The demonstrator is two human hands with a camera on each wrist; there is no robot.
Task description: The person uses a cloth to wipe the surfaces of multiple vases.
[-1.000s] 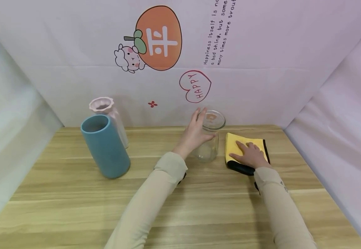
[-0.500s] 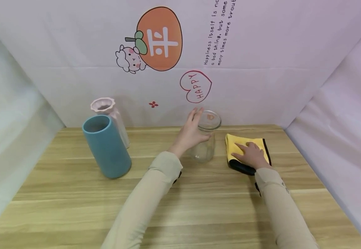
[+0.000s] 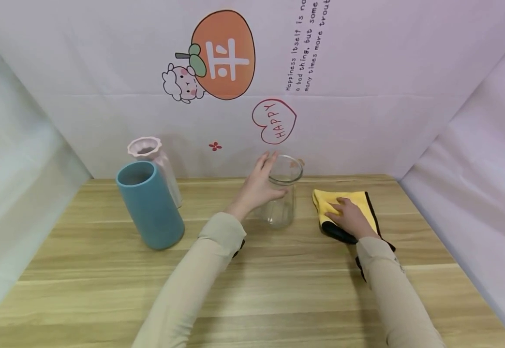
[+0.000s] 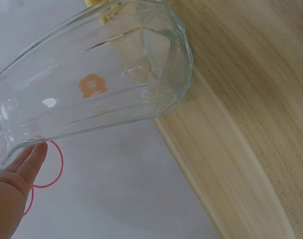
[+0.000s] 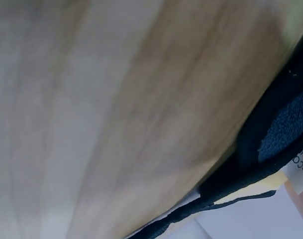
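Left hand [image 3: 257, 189] curled wide round the neck of the glass jar [image 3: 284, 207], near the back of the table [image 3: 287, 290]: stiff, breakable, probably slick, so that neck looks the best hold. Right hand [image 3: 352, 218] on the soft cloth [image 3: 360, 199], pinching or pressing, can't tell. Since half a second ago, jar's shifted left, cloth's rumpled more!

Pink vase [image 3: 170, 179] partly hidden behind blue vase [image 3: 153, 212], wall words [image 3: 305, 46] cut off up top, your right hand [image 3: 351, 218] covering some yellow cloth [image 3: 363, 200], glass jar [image 4: 121, 69] cut off in your left wrist view, table [image 5: 116, 99] blurry in your right one
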